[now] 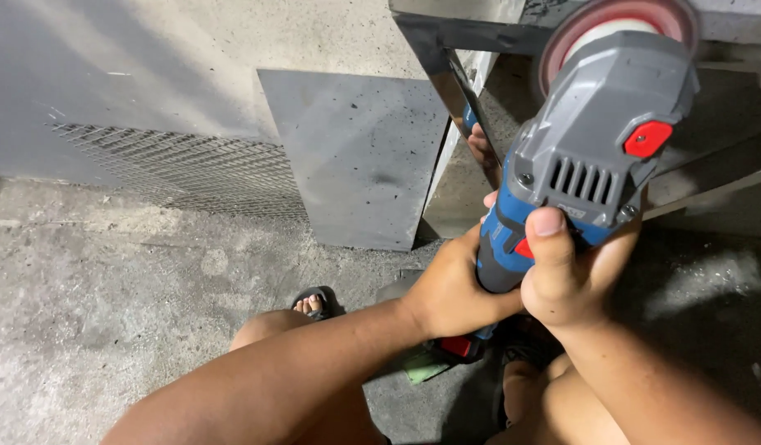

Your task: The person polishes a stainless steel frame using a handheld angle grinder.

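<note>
I hold a cordless angle grinder with a blue body, grey head and red lock button, its pinkish disc raised against a shiny metal frame at the top. My left hand wraps the blue handle from the left. My right hand grips the same handle just below the grey head, thumb lying up on it. A red battery base shows under my left wrist.
A grey metal sheet leans against the wall, with wire mesh to its left. The floor is rough concrete. My knees and a sandalled foot are below the hands.
</note>
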